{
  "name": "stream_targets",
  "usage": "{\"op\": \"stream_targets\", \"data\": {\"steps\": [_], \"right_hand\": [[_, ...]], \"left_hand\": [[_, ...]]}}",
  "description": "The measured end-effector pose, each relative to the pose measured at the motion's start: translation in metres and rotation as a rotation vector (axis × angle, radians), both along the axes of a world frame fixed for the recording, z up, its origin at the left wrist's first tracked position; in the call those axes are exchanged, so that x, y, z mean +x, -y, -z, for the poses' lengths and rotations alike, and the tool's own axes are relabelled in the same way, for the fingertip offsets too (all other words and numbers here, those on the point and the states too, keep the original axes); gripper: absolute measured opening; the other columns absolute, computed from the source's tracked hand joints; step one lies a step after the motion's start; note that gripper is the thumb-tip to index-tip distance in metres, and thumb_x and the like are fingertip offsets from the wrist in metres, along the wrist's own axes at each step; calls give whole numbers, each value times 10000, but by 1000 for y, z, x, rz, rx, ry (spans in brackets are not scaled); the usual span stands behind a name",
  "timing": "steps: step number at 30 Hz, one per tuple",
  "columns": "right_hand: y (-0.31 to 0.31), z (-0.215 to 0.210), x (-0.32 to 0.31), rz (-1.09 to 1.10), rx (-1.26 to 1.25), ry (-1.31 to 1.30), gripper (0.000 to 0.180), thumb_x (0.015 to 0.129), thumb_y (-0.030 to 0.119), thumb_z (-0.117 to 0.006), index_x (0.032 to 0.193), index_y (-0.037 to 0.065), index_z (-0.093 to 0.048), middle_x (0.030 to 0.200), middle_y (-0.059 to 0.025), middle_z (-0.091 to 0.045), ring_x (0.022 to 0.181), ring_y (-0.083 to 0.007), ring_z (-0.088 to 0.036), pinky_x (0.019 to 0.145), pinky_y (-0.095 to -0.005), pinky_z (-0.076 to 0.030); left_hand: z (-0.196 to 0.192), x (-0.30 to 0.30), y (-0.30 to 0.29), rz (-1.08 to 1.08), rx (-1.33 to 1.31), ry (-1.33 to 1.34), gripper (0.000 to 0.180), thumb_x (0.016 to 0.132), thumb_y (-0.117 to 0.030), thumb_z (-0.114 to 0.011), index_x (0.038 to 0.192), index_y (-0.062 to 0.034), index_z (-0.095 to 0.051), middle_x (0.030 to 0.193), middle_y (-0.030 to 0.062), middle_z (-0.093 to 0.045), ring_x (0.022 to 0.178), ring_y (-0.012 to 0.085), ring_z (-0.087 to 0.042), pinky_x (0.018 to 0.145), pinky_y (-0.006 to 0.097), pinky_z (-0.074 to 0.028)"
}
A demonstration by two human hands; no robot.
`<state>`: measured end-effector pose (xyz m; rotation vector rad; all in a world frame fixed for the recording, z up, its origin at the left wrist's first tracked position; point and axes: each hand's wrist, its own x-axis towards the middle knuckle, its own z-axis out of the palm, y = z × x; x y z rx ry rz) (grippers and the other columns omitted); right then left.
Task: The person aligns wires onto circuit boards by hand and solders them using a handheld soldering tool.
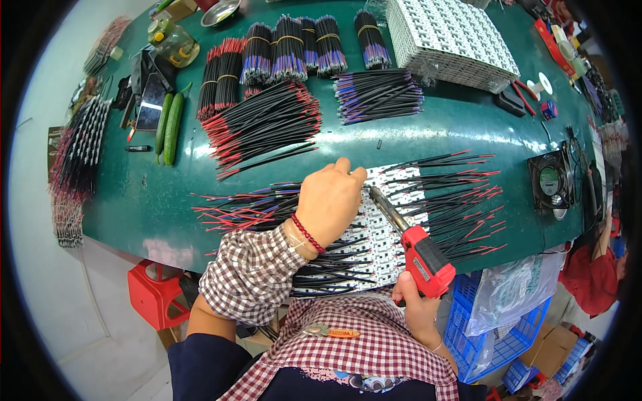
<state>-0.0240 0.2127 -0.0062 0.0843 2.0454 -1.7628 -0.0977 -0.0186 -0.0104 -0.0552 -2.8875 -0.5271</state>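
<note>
A green table (428, 134) carries a white strip panel (381, 234) fringed with black wires (461, 200). The left hand (329, 200) presses fingers down on the panel's middle. The right hand (416, 309), at its near edge, grips a red soldering iron (418, 250), tip on the panel.

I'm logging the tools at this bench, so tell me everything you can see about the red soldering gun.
The soldering gun has a red plastic-looking pistol body with a black trim and a pale label, and a long metal barrel angled up-left. The right hand grips its handle from below. Its tip sits by the left hand's fingertips, over the white strips with black wires on the green table.
</note>
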Motion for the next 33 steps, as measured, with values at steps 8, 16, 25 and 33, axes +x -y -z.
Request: {"op": "stream_targets", "data": {"steps": [8,16,25,33], "right_hand": [[7,-13,-2,50,-67,42,249,923,117,-521,1098,-54,-474,584,-44,-509,495,-122,-502,500,-274,-435],[4,-21,-2,146,-166,86,151,907,130,-592,816,12,-562,629,-15,-554,551,-94,-524,520,-258,-423],[1,-9,2,19,6,10,173,924,137,-516,900,-33,-537,581,-51,-530,498,-124,-516,500,-262,-432],[3,-12,1,57,-41,19,190,919,135,-530,798,-11,-548,581,-52,-531,499,-126,-516,503,-268,-428]], "left_hand": [[0,-1,-1,-4,0,8,78,727,-74,-628,772,-58,-566,741,101,-522,697,281,-587,591,396,-481],[1,0,-1,-21,4,-9,80,736,-74,-622,759,-53,-548,760,100,-539,704,279,-592,597,394,-483],[0,1,-2,15,40,-25,82,731,-54,-616,755,-50,-538,751,99,-544,698,283,-594,599,388,-480],[1,1,-5,-27,30,1,106,722,-56,-629,762,-41,-532,758,102,-540,706,284,-594,604,393,-479]]}}
